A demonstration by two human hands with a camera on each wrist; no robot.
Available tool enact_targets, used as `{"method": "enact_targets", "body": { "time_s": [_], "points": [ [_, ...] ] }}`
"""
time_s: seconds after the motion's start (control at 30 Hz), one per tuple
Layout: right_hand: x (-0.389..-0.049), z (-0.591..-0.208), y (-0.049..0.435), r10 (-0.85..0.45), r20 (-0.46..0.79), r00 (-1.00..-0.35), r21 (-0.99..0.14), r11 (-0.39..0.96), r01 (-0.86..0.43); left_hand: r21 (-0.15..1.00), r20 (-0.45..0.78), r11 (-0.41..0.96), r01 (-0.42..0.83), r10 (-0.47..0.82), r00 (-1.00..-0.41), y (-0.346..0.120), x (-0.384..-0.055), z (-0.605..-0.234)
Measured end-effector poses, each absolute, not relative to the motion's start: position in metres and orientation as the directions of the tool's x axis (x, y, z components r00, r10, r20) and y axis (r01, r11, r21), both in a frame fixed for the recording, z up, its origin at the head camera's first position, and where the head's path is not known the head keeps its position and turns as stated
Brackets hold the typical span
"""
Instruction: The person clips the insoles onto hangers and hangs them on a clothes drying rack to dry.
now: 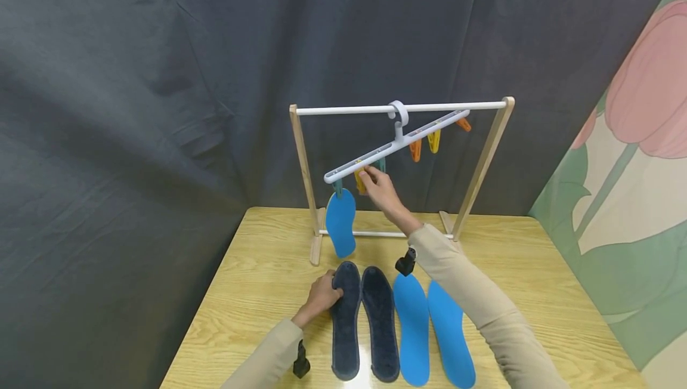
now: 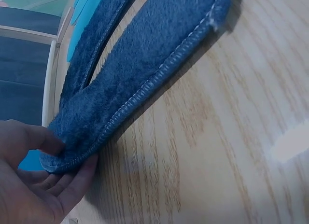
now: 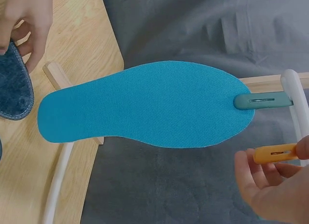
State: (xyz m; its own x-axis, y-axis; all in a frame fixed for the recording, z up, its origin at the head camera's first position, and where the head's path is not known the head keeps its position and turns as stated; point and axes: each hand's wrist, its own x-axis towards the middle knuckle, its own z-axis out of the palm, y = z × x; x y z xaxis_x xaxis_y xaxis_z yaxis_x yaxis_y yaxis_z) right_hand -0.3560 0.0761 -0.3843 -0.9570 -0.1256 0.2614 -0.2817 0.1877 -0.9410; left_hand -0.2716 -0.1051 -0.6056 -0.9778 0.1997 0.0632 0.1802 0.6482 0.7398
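Note:
My left hand [image 1: 323, 293] pinches the toe end of a dark fuzzy insole [image 1: 346, 323], thumb on top and fingers under its stitched edge in the left wrist view. A second dark insole [image 1: 380, 323] lies right beside it. My right hand [image 1: 382, 191] grips a yellow clothespin [image 3: 275, 153] on the white hanger [image 1: 370, 156]. Left of that hand, a blue insole [image 3: 145, 105] hangs from a green clothespin [image 3: 263, 100] at the hanger's lower end. Two more blue insoles, a nearer one [image 1: 413, 329] and an outer one [image 1: 452, 335], lie on the table under the right forearm.
The tilted hanger hooks over the top bar of a wood-and-white rack [image 1: 483, 168]. Further along it hang an orange clothespin [image 1: 415, 150], a yellow one [image 1: 434, 141] and another orange one [image 1: 464, 124]. A dark curtain [image 1: 161, 108] stands behind the wooden table [image 1: 257, 269].

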Motion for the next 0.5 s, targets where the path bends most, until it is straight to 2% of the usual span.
{"method": "enact_targets", "body": {
  "time_s": [0.27, 0.5],
  "points": [
    [-0.3557, -0.3828, 0.0755, -0.166, 0.257, -0.952, -0.944, 0.165, -0.284, 0.74, 0.08, 0.644, 0.195, 0.205, -0.976, -0.1064, -0.2743, -0.6058],
    [-0.3551, -0.3798, 0.0751, -0.2, 0.262, -0.944, -0.94, 0.17, -0.297, 0.747, 0.049, 0.649, 0.146, 0.165, -0.985, -0.1061, -0.275, -0.5991]
  ]
}}
